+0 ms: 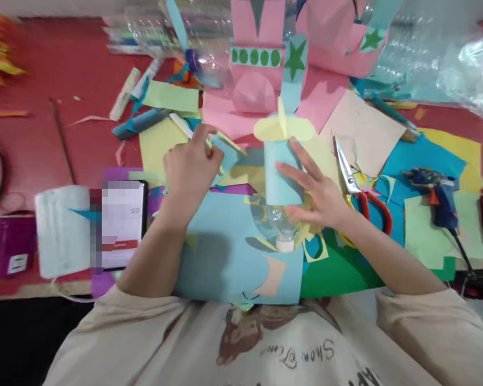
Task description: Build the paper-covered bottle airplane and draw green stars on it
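A plastic bottle wrapped in light blue paper (277,177) lies on its side on the table, white cap (285,245) toward me and a pale yellow paper propeller (284,127) at its far end. My right hand (317,190) rests on the bottle's right side, fingers spread across the wrap. My left hand (191,166) hovers to the bottle's left with its fingers curled round a thin white stick (181,126) and a blue paper piece (225,153). A large light blue sheet (225,257) lies under the bottle.
Red-handled scissors (356,187) lie just right of my right hand, a blue glue gun (438,195) farther right. A phone (123,222) and white pad (62,230) sit at left. Pink paper models (265,48), clear bottles (165,29), glue sticks and coloured sheets crowd the back.
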The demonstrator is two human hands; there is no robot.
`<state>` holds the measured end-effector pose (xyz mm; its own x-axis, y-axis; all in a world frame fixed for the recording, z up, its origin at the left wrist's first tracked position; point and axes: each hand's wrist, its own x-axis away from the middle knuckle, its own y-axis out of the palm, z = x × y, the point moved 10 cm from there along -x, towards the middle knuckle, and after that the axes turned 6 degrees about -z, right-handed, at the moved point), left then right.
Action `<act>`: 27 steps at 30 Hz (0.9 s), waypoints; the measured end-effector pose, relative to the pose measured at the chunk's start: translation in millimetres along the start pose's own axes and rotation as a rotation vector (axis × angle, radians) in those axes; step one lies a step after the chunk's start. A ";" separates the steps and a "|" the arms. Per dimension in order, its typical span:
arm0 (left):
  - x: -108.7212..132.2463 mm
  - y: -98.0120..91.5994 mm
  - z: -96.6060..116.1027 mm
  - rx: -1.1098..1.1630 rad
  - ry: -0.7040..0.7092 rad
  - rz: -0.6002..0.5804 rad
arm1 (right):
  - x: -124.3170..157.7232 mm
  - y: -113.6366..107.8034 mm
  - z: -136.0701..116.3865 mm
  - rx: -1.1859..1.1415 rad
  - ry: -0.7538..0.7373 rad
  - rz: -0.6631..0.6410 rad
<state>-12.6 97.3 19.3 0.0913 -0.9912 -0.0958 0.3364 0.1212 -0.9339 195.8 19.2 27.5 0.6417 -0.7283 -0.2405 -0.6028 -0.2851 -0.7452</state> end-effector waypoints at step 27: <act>30.1 -37.7 31.3 0.310 0.575 0.453 | 2.2 -34.8 11.5 -0.002 -0.033 0.327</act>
<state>6.8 64.5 62.4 -0.1886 -0.7037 -0.6850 0.6356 0.4442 -0.6314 223.7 34.7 45.7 0.4286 -0.7610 -0.4870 -0.7807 -0.0407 -0.6236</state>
